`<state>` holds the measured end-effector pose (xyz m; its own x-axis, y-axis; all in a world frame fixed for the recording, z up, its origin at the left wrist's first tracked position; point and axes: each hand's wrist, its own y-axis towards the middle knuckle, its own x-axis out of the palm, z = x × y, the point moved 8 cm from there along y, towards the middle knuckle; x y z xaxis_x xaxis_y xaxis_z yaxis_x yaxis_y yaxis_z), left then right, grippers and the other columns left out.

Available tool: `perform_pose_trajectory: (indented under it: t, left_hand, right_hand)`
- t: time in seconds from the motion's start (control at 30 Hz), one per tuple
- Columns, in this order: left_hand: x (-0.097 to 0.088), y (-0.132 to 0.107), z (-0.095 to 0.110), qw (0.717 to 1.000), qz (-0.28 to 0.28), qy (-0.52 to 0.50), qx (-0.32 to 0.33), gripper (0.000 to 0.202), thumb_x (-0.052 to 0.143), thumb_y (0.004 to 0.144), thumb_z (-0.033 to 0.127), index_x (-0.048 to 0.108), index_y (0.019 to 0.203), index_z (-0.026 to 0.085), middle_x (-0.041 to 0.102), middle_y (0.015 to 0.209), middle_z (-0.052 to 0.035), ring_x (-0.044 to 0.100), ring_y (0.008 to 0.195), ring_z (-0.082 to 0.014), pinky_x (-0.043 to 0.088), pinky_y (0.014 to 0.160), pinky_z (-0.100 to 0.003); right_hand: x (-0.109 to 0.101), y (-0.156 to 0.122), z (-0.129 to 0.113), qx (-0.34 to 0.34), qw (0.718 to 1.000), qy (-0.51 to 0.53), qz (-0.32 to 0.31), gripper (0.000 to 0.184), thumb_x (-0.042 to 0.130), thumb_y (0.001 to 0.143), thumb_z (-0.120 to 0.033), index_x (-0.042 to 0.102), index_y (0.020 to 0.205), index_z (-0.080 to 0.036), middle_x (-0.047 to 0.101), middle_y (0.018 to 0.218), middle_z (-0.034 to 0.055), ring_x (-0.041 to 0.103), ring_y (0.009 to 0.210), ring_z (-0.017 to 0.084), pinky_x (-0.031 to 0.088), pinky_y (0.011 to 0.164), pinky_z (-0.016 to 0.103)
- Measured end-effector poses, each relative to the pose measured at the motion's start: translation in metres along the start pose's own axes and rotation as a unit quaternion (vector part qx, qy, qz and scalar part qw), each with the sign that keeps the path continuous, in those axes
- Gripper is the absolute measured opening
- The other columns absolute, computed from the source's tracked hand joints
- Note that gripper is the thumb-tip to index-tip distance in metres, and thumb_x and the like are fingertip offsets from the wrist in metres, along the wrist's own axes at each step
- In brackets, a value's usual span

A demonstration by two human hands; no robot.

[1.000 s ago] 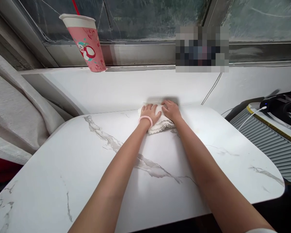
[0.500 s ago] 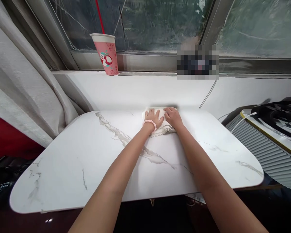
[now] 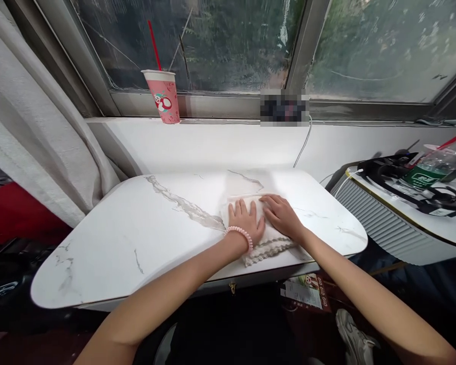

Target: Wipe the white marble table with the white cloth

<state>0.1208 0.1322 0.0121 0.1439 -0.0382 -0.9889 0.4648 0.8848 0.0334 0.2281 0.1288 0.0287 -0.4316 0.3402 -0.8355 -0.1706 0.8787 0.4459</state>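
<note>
A folded cream cloth (image 3: 272, 248) with a wavy, ruffled edge lies on the white marble-patterned tabletop (image 3: 110, 223), right of its middle and close to the front edge. My left hand (image 3: 247, 219), wearing a pink coiled band (image 3: 240, 230) at the wrist, rests flat on the cloth with its fingers spread. Beside it, my right hand (image 3: 283, 214) lies on the cloth's right part, fingers stretched out towards the left hand. Neither hand grips the cloth; both press on it from above and hide much of it.
A pink paper cup (image 3: 165, 99) with a red straw stands on the window ledge, near a blurred dark object (image 3: 285, 109). To the right, a ribbed cabinet (image 3: 387, 223) carries a plastic bottle (image 3: 427, 172) and black items. A grey curtain (image 3: 41, 116) hangs at left.
Both hands and the cloth have slid from the tabletop's back edge towards me, near the front edge. The camera view has turned somewhat to the right.
</note>
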Motion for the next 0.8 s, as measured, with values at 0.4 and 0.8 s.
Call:
perform_pose_trajectory:
  t: [0.4,0.8]
  left_hand:
    - [0.001,-0.042,0.026,0.998,-0.012,0.006,0.061,0.069,0.027,0.097,0.053,0.025,0.154,0.015,0.031,0.156,-0.0191,0.018,0.146,-0.0424,0.005,0.115,-0.069]
    - [0.003,-0.008,0.065,0.987,-0.018,-0.047,0.154,0.069,0.025,0.096,0.048,0.035,0.148,0.004,0.023,0.159,-0.0201,0.006,0.148,-0.0395,0.004,0.116,-0.066]
  right_hand:
    - [-0.016,-0.035,-0.004,-0.006,0.999,0.031,-0.010,0.031,0.039,0.096,-0.030,0.059,0.118,-0.024,0.061,0.127,0.0096,0.054,0.120,0.027,0.044,0.099,0.047]
    - [-0.032,-0.039,0.039,0.030,0.999,0.034,-0.022,0.028,0.041,0.098,-0.035,0.060,0.116,-0.026,0.061,0.128,0.0067,0.053,0.123,0.028,0.041,0.104,0.050]
